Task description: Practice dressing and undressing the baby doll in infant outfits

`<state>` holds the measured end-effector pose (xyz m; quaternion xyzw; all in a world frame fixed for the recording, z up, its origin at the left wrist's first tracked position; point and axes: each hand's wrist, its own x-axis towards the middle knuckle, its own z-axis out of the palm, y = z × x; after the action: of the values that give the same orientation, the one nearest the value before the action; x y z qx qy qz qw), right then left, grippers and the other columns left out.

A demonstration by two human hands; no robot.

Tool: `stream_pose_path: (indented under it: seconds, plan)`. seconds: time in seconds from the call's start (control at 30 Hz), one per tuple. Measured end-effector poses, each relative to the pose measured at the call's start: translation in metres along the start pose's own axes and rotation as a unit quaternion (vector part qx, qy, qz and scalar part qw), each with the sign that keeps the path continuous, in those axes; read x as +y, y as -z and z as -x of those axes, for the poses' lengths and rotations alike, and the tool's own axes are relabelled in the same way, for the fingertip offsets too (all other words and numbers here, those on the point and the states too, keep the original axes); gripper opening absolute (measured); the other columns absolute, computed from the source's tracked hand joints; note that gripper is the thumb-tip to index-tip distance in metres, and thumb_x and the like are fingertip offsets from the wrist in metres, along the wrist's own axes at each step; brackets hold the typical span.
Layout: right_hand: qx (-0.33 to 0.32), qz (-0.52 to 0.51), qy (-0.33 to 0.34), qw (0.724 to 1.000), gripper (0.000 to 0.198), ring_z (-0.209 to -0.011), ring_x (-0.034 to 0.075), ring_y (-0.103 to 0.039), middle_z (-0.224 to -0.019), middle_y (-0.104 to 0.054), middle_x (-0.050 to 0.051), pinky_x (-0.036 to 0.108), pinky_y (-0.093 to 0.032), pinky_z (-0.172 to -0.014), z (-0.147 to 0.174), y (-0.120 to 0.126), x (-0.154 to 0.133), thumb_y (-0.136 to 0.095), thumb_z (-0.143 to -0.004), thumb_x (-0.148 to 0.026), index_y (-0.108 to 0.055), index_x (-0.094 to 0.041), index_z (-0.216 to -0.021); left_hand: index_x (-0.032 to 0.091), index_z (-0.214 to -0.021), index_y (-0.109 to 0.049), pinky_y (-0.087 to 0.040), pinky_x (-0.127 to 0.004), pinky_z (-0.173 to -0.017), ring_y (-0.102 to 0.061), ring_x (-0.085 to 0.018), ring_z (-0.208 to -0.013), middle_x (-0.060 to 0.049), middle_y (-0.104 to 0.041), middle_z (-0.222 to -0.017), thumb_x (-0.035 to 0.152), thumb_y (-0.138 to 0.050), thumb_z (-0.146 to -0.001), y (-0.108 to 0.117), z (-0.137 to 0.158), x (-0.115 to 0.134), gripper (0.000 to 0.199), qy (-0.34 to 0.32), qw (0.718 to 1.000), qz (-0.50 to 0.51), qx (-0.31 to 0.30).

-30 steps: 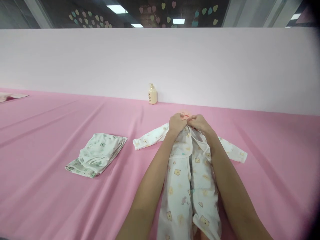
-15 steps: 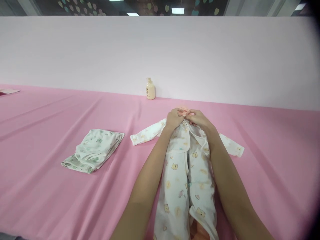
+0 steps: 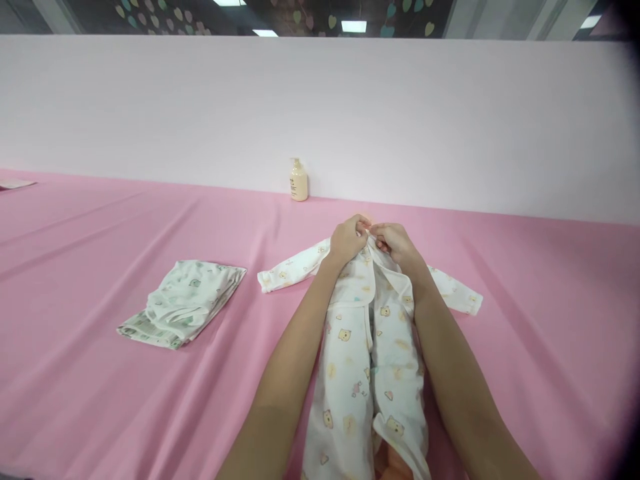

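Note:
A white baby romper (image 3: pixel 345 333) with small bear prints lies face up in front of me, sleeves spread to both sides. Its front is parted down the middle, below the chest. At the collar, my left hand (image 3: pixel 351 239) pinches the fabric at the neckline. Close beside it, my right hand (image 3: pixel 393 241) has its thumb and fingers closed on the collar's other edge. Orange-pink parts of what looks like a doll (image 3: pixel 393 463) show in the lower opening and faintly beyond my hands. Whatever fastener sits between the fingertips is hidden.
A folded white cloth with green prints (image 3: pixel 187 300) lies to the left. A cream pump bottle (image 3: pixel 299 181) stands against the white wall (image 3: pixel 200 107) at the back. The pink sheet (image 3: pixel 90 267) beneath has creases. A flat pale item (image 3: pixel 15 183) lies far left.
My fingertips have drawn a little closer together at the collar, and the right hand has shifted slightly inward. The view has moved a little; the bottle and folded cloth stay put.

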<state>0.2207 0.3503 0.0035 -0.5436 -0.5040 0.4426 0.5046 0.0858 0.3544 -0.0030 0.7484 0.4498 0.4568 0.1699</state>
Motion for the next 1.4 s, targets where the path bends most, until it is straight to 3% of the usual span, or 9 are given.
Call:
stream_pose_path:
  seconds: [0.17, 0.3, 0.47, 0.57, 0.83, 0.93, 1.03, 1.27, 1.4]
  plan:
    - [0.005, 0.072, 0.062, 0.995, 0.009, -0.033, 0.005, -0.036, -0.039, -0.043, -0.006, 0.016, -0.026, -0.035, -0.003, -0.001, 0.005, -0.053, -0.072, -0.014, -0.060, -0.014, -0.067, 0.018, -0.096, -0.064, -0.046, -0.020, -0.068, -0.062, -0.012, -0.072, 0.000, -0.069, -0.081, 0.011, -0.053, -0.070, 0.003, -0.001, -0.003, 0.029, 0.010, 0.998, 0.052, -0.015]
    - [-0.029, 0.209, 0.089, 0.973, 0.022, -0.039, 0.006, -0.045, -0.048, -0.052, -0.001, 0.016, -0.035, -0.039, 0.003, 0.007, -0.008, -0.052, -0.078, -0.022, -0.056, -0.014, -0.058, 0.016, -0.096, -0.066, -0.046, -0.020, -0.069, -0.062, -0.012, -0.071, -0.001, -0.069, -0.079, 0.007, -0.056, -0.063, 0.020, -0.003, 0.005, 0.036, 0.029, 0.995, 0.028, -0.094]
    - [-0.105, 0.369, 0.024, 0.923, 0.013, -0.056, 0.014, -0.061, -0.067, -0.065, 0.007, 0.020, -0.047, -0.044, 0.032, 0.018, -0.044, -0.066, -0.069, -0.026, -0.062, -0.014, -0.066, 0.014, -0.070, -0.066, -0.044, -0.023, -0.057, -0.058, -0.013, -0.057, -0.004, -0.065, -0.063, 0.013, -0.053, -0.068, 0.047, -0.002, 0.026, 0.013, 0.060, 0.976, -0.035, -0.204]
    - [-0.154, 0.416, 0.013, 0.896, 0.017, -0.060, 0.017, -0.063, -0.067, -0.066, 0.009, 0.022, -0.049, -0.047, 0.044, 0.018, -0.057, -0.069, -0.067, -0.028, -0.061, -0.014, -0.062, 0.015, -0.056, -0.060, -0.042, -0.023, -0.050, -0.055, -0.013, -0.050, -0.004, -0.062, -0.057, 0.012, -0.052, -0.066, 0.053, 0.003, 0.038, 0.014, 0.057, 0.962, -0.041, -0.264]
    - [-0.131, 0.532, 0.047, 0.835, 0.016, -0.051, 0.015, -0.059, -0.058, -0.063, 0.007, 0.023, -0.042, -0.046, 0.052, 0.004, -0.061, -0.055, -0.072, -0.018, -0.056, -0.015, -0.057, 0.014, -0.068, -0.063, -0.044, -0.022, -0.049, -0.060, -0.013, -0.054, -0.007, -0.068, -0.068, 0.001, -0.050, -0.061, 0.051, 0.006, 0.045, 0.019, 0.085, 0.958, -0.065, -0.265]
    - [-0.116, 0.526, 0.053, 0.841, 0.012, -0.050, 0.014, -0.059, -0.063, -0.065, 0.006, 0.024, -0.043, -0.049, 0.053, 0.004, -0.061, -0.054, -0.078, -0.024, -0.061, -0.015, -0.074, 0.012, -0.072, -0.065, -0.048, -0.022, -0.051, -0.062, -0.014, -0.055, -0.009, -0.069, -0.074, 0.002, -0.051, -0.062, 0.054, 0.003, 0.042, 0.020, 0.099, 0.955, -0.038, -0.278]
    - [-0.130, 0.499, 0.052, 0.855, 0.023, -0.051, 0.014, -0.058, -0.071, -0.067, 0.005, 0.023, -0.042, -0.048, 0.052, 0.006, -0.060, -0.061, -0.074, -0.031, -0.059, -0.017, -0.092, 0.010, -0.074, -0.066, -0.049, -0.022, -0.052, -0.063, -0.014, -0.056, -0.009, -0.069, -0.072, 0.004, -0.052, -0.064, 0.057, 0.001, 0.039, 0.018, 0.107, 0.955, -0.004, -0.275]
    - [-0.106, 0.549, 0.079, 0.826, 0.026, -0.056, 0.017, -0.057, -0.053, -0.057, 0.005, 0.025, -0.038, -0.050, 0.058, -0.005, -0.063, -0.064, -0.070, -0.033, -0.053, -0.018, -0.053, 0.013, -0.069, -0.068, -0.049, -0.024, -0.053, -0.062, -0.015, -0.056, -0.006, -0.067, -0.062, 0.003, -0.053, -0.060, 0.058, 0.002, 0.033, 0.019, 0.087, 0.968, 0.001, -0.236]
    - [-0.135, 0.515, 0.070, 0.844, 0.029, -0.054, 0.015, -0.056, -0.053, -0.057, 0.004, 0.024, -0.039, -0.048, 0.055, -0.002, -0.062, -0.065, -0.069, -0.028, -0.049, -0.018, -0.047, 0.013, -0.066, -0.068, -0.048, -0.024, -0.053, -0.061, -0.014, -0.054, -0.005, -0.065, -0.057, 0.004, -0.053, -0.060, 0.059, 0.003, 0.033, 0.018, 0.084, 0.968, -0.006, -0.238]
